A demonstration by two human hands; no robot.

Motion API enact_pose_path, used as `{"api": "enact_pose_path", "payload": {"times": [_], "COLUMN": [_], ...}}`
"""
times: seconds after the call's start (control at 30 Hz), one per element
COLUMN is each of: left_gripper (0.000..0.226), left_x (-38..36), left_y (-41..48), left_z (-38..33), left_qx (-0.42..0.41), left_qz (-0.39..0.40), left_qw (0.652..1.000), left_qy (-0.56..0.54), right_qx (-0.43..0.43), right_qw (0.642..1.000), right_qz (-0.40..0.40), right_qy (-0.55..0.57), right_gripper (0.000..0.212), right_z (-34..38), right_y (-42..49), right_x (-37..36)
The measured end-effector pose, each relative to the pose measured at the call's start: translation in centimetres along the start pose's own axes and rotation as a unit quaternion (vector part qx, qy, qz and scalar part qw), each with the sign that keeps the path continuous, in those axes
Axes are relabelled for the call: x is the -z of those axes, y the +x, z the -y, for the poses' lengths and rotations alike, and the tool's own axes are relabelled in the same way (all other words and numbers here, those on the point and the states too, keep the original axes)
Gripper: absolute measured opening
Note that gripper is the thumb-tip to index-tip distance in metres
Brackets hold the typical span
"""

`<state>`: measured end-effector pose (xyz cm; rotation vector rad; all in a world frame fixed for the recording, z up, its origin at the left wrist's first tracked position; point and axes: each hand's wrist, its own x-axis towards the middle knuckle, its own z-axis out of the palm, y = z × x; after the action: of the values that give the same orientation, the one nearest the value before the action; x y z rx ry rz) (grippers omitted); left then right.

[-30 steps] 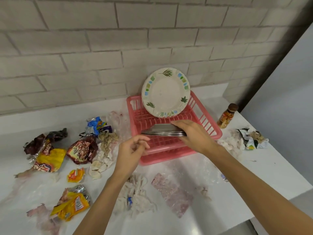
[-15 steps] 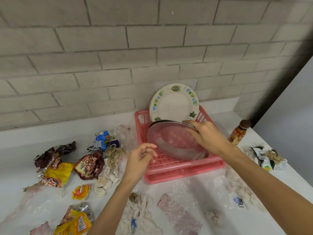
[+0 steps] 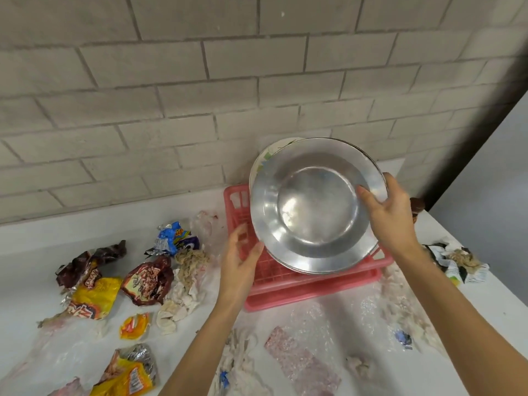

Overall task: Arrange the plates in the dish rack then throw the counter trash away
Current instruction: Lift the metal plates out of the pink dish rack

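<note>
Steel plate [image 3: 314, 207]: round, shiny, wide flat rim, deep centre, held tilted near upright with the face to the camera, over the rack [image 3: 285, 292]. The lower edge is down inside the rack. A second rim line shows along that edge; can't tell if it's one plate or a stack.

Right hand [image 3: 391, 218]: grip clamped on the plate's right rim, thumb on the face, fingers behind. Left hand [image 3: 240, 267]: grip apart, fingers straight, just beside the plate's lower-left rim; can't tell if it touches.

White plate [image 3: 264, 161] stands behind the steel one, mostly hidden, with only a sliver of its upper left showing and some green print. The rack is pink plastic, back half covered by the plates. Bottle [image 3: 417, 207] sits behind the right wrist, only its brown cap visible.

Counts: 2 plates seen, 1 rack, 1 bottle. There are 6 snack wrappers [image 3: 148, 281] on the counter [image 3: 71, 224] left of the rack: 2 brown, 2 yellow, 1 blue, 1 small orange. One more crumpled pack [image 3: 457, 264] lies at the right edge. Tissue wads [image 3: 185, 292] are scattered left, front and right, too blurred to count. Clear plastic [image 3: 303, 367] lies in front, edges hard to make out.
</note>
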<state>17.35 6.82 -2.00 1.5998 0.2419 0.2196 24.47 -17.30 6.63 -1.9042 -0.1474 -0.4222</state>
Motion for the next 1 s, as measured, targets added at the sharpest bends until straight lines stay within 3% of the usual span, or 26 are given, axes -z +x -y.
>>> {"api": "enact_pose_path", "payload": {"times": [0.17,0.3,0.47,0.63,0.83,1.0], "left_gripper": [0.050,0.028,0.041,0.038,0.044,0.028], "left_x": [0.0,1.1,3.7,6.6,10.7,13.5], "left_y": [-0.7,-0.5,-1.4,-3.6,-6.5,-10.7], "left_z": [-1.1,-1.6,-1.4,-0.6,0.4,1.2], "left_qx": [0.061,0.079,0.103,0.105,0.128,0.142], "left_qz": [0.045,-0.004,-0.068,-0.132,-0.207,-0.234], "left_qw": [0.990,0.982,0.976,0.978,0.967,0.955], "left_qy": [-0.118,-0.170,-0.180,-0.125,-0.076,-0.117], "right_qx": [-0.163,-0.255,-0.272,-0.285,-0.283,-0.273], "right_qw": [0.982,0.950,0.941,0.928,0.909,0.902], "right_qz": [-0.018,-0.001,0.046,0.121,0.226,0.277], "right_qy": [0.092,0.179,0.198,0.208,0.206,0.191], "right_gripper": [0.026,0.020,0.036,0.049,0.050,0.053], "right_z": [-2.3,-2.4,-2.3,-1.1,-0.1,0.5], "right_y": [-1.9,-4.0,-6.1,-8.1,-11.8,-13.6], "right_x": [-0.8,-2.5,-5.3,-7.8,-9.9,-12.0]}}
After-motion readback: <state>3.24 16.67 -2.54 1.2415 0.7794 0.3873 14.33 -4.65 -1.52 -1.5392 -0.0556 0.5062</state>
